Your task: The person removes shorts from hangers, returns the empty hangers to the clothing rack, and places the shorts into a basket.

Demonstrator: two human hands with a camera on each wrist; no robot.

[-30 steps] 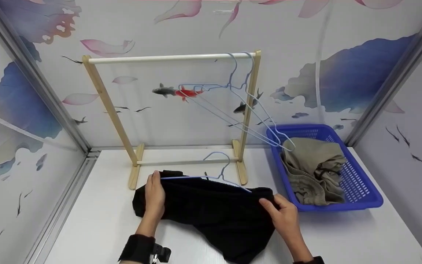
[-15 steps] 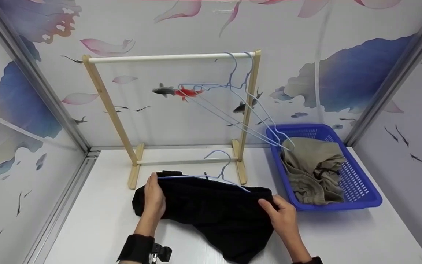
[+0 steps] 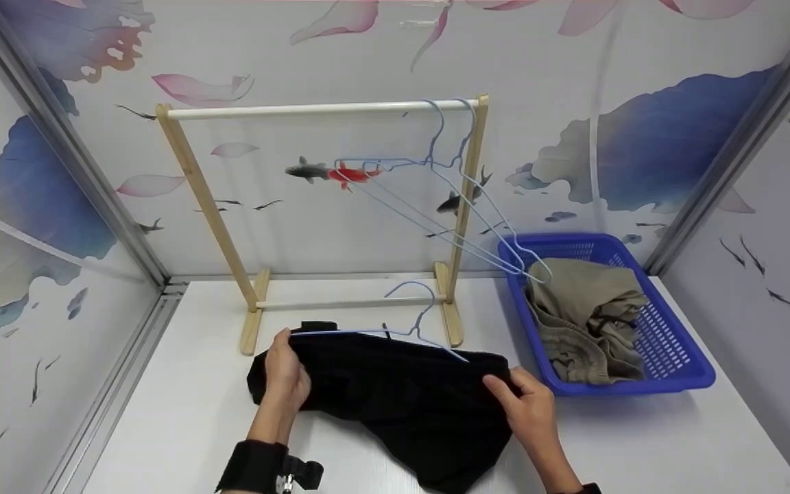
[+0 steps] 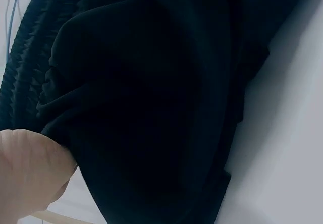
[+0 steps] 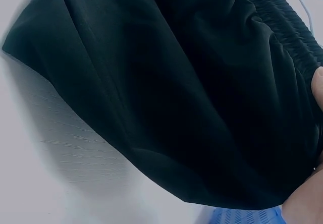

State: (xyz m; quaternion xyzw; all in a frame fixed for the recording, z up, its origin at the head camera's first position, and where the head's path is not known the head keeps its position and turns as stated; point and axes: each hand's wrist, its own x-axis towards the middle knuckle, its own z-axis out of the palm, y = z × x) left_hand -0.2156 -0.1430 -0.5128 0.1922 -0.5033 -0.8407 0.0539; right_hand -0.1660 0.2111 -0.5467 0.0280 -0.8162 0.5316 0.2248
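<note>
From the head camera I've got the black shorts spread on the white table, just in front of the wooden rack. My left hand is curled over the left end of the waistband, gripping it, and my right hand pinches the right end. A light blue hanger lies along the waistband, its hook pointing toward the rack's lower bar. Two more blue hangers hang from the top rail, dipping toward the blue basket with the khaki garment in it.

Left wrist view: black shorts fill the picture, ribbed elastic at the left, my thumb pressed against the cloth.

Right wrist view: black shorts again, a fingertip on the waistband, basket edge peeking below.
</note>
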